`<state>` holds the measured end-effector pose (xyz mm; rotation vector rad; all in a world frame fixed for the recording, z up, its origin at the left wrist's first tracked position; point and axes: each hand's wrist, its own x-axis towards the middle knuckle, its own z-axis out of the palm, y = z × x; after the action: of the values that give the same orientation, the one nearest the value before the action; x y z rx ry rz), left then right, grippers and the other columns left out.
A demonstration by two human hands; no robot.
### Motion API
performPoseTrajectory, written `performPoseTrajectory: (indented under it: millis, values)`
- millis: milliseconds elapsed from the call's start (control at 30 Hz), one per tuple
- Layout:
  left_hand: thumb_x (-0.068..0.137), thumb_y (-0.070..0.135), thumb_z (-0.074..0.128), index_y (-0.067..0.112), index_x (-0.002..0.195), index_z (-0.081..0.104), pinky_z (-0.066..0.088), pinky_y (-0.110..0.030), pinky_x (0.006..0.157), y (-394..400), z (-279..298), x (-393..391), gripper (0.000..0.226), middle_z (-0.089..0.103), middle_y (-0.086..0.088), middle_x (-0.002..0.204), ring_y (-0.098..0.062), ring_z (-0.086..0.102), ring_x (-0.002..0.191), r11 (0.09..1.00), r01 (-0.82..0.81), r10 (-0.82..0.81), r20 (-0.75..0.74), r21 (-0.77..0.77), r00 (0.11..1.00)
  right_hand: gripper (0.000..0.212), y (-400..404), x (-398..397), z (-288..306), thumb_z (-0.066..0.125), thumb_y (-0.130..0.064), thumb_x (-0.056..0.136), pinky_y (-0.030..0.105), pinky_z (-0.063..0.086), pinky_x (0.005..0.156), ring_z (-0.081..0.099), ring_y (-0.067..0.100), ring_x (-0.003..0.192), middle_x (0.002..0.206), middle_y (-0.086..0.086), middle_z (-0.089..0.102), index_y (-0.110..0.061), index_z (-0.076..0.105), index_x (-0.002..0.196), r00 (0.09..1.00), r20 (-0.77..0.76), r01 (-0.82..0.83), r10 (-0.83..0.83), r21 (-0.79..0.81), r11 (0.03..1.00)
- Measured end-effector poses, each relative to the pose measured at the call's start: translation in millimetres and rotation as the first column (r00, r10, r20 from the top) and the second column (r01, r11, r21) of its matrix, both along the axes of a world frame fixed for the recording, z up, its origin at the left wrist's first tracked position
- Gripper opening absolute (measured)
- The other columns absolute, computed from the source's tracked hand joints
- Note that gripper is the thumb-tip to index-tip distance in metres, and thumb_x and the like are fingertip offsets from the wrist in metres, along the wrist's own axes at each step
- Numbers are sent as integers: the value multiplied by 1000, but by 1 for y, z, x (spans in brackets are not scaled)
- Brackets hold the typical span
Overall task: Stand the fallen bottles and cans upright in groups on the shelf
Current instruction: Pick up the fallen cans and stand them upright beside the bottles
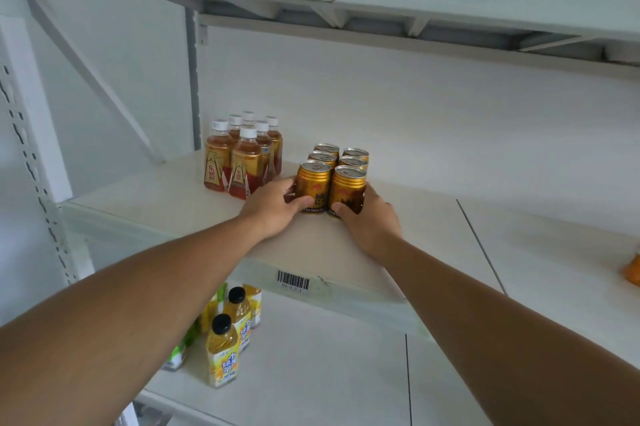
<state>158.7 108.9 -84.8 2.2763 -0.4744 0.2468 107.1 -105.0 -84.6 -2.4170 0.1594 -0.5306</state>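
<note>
Several gold cans (341, 162) stand upright in two rows on the white middle shelf (166, 197). My left hand (273, 207) wraps the front left can (312, 185), thumb across its lower label. My right hand (369, 221) grips the front right can (347, 187) from the right side. To the left of the cans, several amber drink bottles (242, 152) with white caps stand upright in a tight group near the back wall.
On the lower shelf (311, 356) stand yellow tea bottles (223, 349) with black caps and a green-white carton (178, 353). An orange object (632, 271) shows at the right edge. The upper shelf (485, 3) with a green-yellow label hangs overhead.
</note>
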Motion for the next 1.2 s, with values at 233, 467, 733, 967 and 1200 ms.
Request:
performPoseTrajectory:
  millis: [233,467,733,967,1200]
  values:
    - [104,58,59,36,164,45,42,-49,120,-1,2,-5,65,58,2,161,-25,52,149,998,-7,7,-7,65,1000,66,0,0,-3,67,-61,89,37,51,89,66,27,120,131,-3,71,-36,45,146,1000,-23,-13,13,17,1000]
    - [97,44,67,30,173,15,34,-44,122,1,11,-23,94,37,5,173,-17,42,155,950,-14,-16,-93,-313,996,95,5,-13,2,62,-66,79,38,39,97,46,26,141,155,4,47,-31,29,161,999,43,4,-9,119,993]
    - [97,58,67,25,169,27,38,-50,122,0,15,-30,89,41,1,171,-23,42,154,931,-33,10,-66,-362,998,97,-67,-94,17,52,-82,87,48,35,119,27,22,154,170,-7,28,-35,22,167,987,-85,99,-136,-341,935]
    - [86,89,51,29,166,26,45,-60,113,5,11,-32,103,39,-6,170,-35,44,152,997,-69,70,36,-21,997,104,-200,-197,45,40,-96,79,53,36,117,31,31,153,170,-1,31,-39,27,165,921,-160,244,-356,-477,845]
    - [70,101,54,39,159,37,52,-69,91,1,-10,14,110,54,-15,153,-48,59,130,924,-258,172,296,283,939,103,-315,-277,64,42,-98,74,57,35,119,28,35,155,166,7,36,-41,38,160,887,-107,364,-449,-435,824]
